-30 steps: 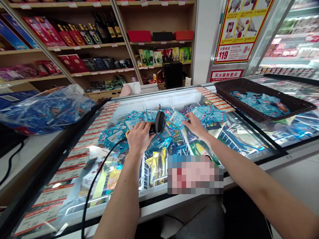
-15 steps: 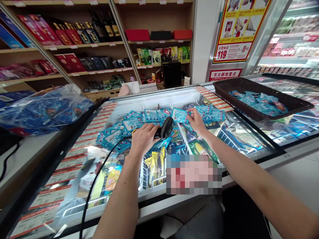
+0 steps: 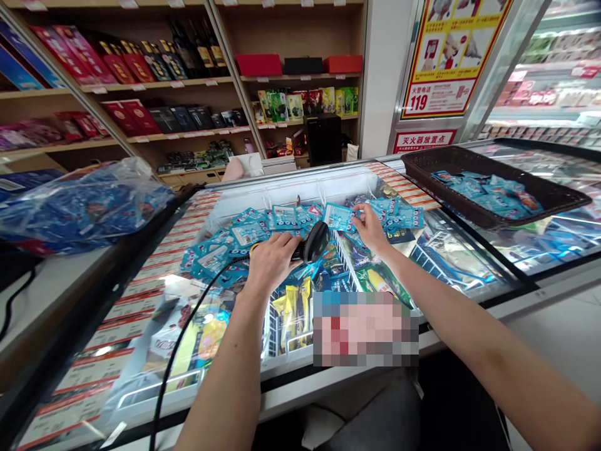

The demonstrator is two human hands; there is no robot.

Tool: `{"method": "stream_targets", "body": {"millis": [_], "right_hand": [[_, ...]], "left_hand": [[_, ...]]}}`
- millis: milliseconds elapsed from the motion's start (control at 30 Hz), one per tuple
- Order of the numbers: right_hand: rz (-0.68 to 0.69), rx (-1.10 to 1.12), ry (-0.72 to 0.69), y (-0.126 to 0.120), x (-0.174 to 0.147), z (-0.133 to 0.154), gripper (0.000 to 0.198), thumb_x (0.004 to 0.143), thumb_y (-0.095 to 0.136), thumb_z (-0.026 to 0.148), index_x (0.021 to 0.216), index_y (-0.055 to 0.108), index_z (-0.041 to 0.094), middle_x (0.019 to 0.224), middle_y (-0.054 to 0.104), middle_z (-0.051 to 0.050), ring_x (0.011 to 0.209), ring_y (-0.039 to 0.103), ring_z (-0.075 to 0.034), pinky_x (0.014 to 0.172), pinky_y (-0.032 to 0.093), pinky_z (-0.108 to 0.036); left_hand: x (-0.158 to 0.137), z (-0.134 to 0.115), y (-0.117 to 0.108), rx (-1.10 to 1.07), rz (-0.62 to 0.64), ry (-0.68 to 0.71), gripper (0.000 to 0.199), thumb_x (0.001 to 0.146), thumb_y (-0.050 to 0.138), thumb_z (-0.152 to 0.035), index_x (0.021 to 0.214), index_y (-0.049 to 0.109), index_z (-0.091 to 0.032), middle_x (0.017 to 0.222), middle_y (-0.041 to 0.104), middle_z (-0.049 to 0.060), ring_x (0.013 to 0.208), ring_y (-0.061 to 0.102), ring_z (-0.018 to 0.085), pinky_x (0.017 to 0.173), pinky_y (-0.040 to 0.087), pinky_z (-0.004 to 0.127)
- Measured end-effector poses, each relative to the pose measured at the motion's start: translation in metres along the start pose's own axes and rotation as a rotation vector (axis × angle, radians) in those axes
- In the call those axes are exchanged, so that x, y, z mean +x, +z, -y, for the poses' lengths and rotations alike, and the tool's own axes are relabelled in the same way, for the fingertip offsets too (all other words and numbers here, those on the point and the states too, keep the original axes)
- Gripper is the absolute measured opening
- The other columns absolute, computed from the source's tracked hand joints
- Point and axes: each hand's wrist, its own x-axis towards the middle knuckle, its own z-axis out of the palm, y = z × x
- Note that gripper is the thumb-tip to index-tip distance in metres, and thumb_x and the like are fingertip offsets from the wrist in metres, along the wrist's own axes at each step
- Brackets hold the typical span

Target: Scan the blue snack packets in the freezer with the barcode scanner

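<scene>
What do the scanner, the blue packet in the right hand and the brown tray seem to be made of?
Scanner: probably hard plastic; its black head looks smooth, with a slight sheen.
Packet: likely thin plastic or foil film, printed; it looks flat and slightly glossy.
Tray: perhaps plastic, fairly matte; its dark walls look textured, so wicker can't be ruled out.
</scene>
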Motion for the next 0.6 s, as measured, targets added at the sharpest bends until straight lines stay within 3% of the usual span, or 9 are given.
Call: {"method": "stream_targets", "body": {"millis": [400,600], "right_hand": [[-0.053,-0.021,0.028,-0.003,0.002,0.000,0.027,0.084,0.044,0.033,0.107,0.045,0.021,0.061,0.052,0.003,0.054,0.051,-0.017,0.060,0.042,-0.032],[-0.206,-0.280,0.095,-0.026,0.006,-0.007,0.032,0.084,0.042,0.030,0.114,0.045,0.018,0.062,0.054,0.000,0.065,0.055,-0.021,0.071,0.042,-0.037]], "left_hand": [[0.001,-0.002,0.001,-0.004,0.009,0.004,0.036,0.078,0.058,-0.038,0.111,0.055,-0.022,0.096,0.061,0.007,0.093,0.055,0.024,0.066,0.040,0.033],[-0.003,0.004,-0.003,0.012,-0.022,-0.085,0.040,0.077,0.059,-0.037,0.114,0.053,-0.023,0.099,0.061,0.007,0.096,0.055,0.024,0.071,0.041,0.033]]}}
